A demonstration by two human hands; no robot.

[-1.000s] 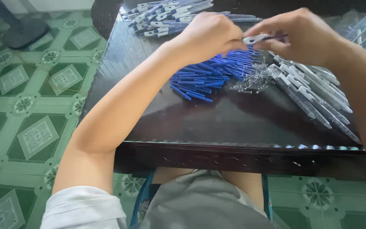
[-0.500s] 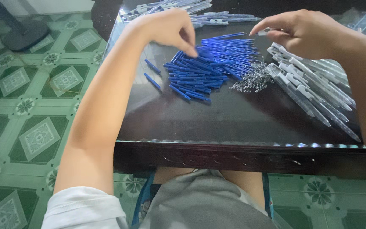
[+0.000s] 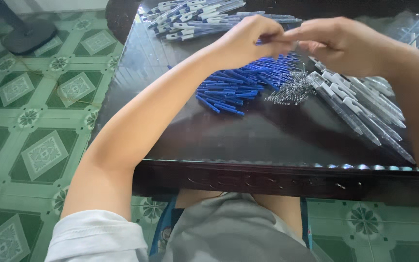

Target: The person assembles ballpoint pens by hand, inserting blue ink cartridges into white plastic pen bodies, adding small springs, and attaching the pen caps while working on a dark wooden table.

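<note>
- Back from the blue refill pile [image 3: 241, 87] the left hand [image 3: 246, 41] has been brought, meeting the right hand [image 3: 345, 43] above the table's [image 3: 248, 140] far middle.
- Fingers are pinched shut on one thin part [image 3: 292, 44], barely seen.
- Light, stiff, slippery; best gripped mid-length.

This looks like a home used for small piecework rather than a factory. The floor [image 3: 30, 126] is laid with green patterned tiles of the household kind, and the base of a standing fan [image 3: 27, 34] rests on it. A dark glossy wooden table [image 3: 248, 140] with a carved front edge carries sorted heaps of pen parts: blue refills [image 3: 241, 87], small metal springs [image 3: 292, 90], clear barrels [image 3: 364, 106] and finished pens [image 3: 195, 14].
</note>
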